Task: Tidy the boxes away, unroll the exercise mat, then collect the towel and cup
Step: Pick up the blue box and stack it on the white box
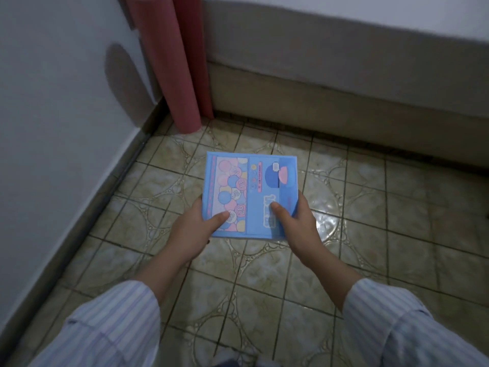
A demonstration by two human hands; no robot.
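A flat light-blue box (250, 178) printed with pink, blue and yellow circles is held level above the tiled floor, at the centre of the head view. My left hand (197, 229) grips its near left corner, thumb on top and fingers underneath. My right hand (293, 226) grips the near right corner the same way. A rolled pink exercise mat (169, 62) stands upright in the corner at the back left, leaning against the wall. No towel or cup is in view.
A grey-white wall (58, 102) with a dark skirting runs along the left. A low beige bed base or sofa front (330, 80) spans the back. Patterned beige floor tiles (370, 234) stretch out around the box.
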